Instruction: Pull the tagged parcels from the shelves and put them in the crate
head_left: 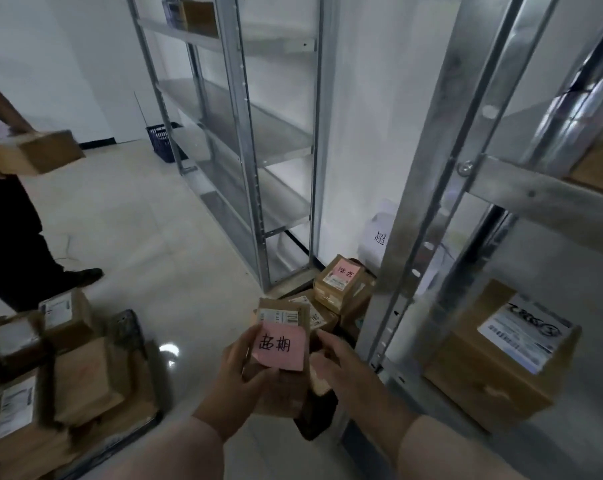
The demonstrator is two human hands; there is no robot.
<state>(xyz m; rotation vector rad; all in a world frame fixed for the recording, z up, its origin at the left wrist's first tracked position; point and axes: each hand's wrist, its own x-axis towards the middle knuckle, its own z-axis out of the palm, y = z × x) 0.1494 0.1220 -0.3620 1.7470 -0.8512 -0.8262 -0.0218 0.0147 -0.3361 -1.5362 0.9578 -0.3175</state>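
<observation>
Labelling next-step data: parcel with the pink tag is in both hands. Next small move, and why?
Probably lower the tagged parcel forward onto the pile under the other pink-tagged box by the near rack. The left hand and right hand grip it clear of the shelves, and that pile lies just beyond it; a crate's walls are hard to make out there.

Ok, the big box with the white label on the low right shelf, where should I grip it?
Grip the big box by two opposite side faces, reaching in from the open front of the low shelf. It stands upright with nothing on it, and looks too broad for one hand. The left hand and right hand hold the tagged parcel, so free them first.
</observation>
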